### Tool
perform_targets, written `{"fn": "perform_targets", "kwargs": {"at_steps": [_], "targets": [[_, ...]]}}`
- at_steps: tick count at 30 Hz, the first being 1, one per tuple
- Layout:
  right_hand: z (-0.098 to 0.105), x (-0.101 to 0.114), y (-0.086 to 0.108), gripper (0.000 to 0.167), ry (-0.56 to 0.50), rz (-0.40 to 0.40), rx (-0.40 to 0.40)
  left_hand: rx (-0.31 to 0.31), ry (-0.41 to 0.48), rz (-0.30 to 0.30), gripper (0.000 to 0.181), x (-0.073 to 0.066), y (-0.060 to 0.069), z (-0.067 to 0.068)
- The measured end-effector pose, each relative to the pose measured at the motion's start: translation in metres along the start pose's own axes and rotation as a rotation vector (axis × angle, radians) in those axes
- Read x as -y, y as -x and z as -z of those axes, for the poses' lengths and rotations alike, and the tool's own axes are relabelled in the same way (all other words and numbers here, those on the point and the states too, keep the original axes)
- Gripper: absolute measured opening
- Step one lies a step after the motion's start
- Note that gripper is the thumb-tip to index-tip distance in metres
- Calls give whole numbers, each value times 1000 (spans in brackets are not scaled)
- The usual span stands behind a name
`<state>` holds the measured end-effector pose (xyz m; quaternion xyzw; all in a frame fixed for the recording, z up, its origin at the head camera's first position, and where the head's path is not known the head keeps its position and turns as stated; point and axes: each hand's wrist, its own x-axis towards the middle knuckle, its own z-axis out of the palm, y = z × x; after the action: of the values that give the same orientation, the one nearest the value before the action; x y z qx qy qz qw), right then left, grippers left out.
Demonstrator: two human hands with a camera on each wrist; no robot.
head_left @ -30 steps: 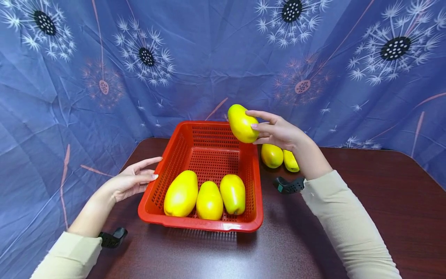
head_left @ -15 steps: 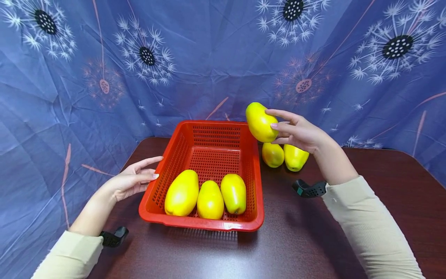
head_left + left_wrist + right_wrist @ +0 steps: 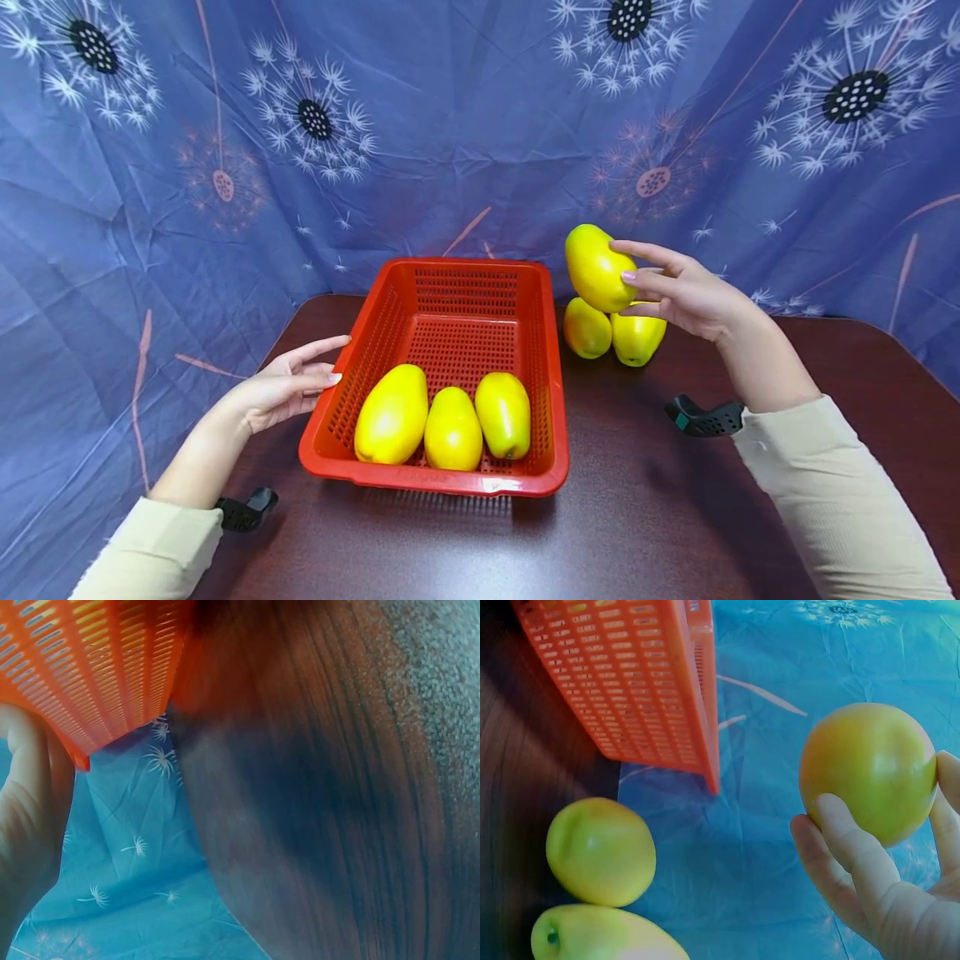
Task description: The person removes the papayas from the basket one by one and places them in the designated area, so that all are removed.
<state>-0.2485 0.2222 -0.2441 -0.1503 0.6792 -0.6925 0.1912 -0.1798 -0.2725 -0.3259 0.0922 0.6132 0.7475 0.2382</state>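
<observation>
Above the table, to the right of the red plastic basket [image 3: 557, 400], my right hand [image 3: 693, 292] holds a yellow mango [image 3: 598, 268] between thumb and fingertips. The right wrist view shows the same mango [image 3: 868, 774] raised off the table, with the fingers around its near side. My left hand [image 3: 288, 387] touches the basket's left rim, fingers fairly straight, thumb against the outer wall. Inside the basket, along its near side, lie three yellow mangoes: a large one [image 3: 392, 414], a smaller one [image 3: 453, 429] and one at the right [image 3: 502, 415].
Two more mangoes, one on the left [image 3: 587, 328] and one beside it [image 3: 637, 335], lie on the dark brown table [image 3: 622, 500] just right of the basket, below the held one. A blue patterned cloth [image 3: 465, 125] hangs behind the table.
My right hand has carried the mango rightward, from above the basket's back right corner to above the two mangoes on the table. The left hand and the basket stay nearly still.
</observation>
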Motion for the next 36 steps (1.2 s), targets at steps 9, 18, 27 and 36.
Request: {"fn": "perform_targets", "kwargs": {"at_steps": [9,18,27,36], "targets": [[16,-4,14,42,-28,13,-5,14,18,-9,53,0,0,-1],[32,-9,27,40,-98,41,19,24,26,-18,51,1,0,0],[40,-12,40,41,-75,50,-8,23,42,-13,51,1,0,0],[46,-15,46,43,-110,71,30,19,46,-10,52,3,0,-1]]}}
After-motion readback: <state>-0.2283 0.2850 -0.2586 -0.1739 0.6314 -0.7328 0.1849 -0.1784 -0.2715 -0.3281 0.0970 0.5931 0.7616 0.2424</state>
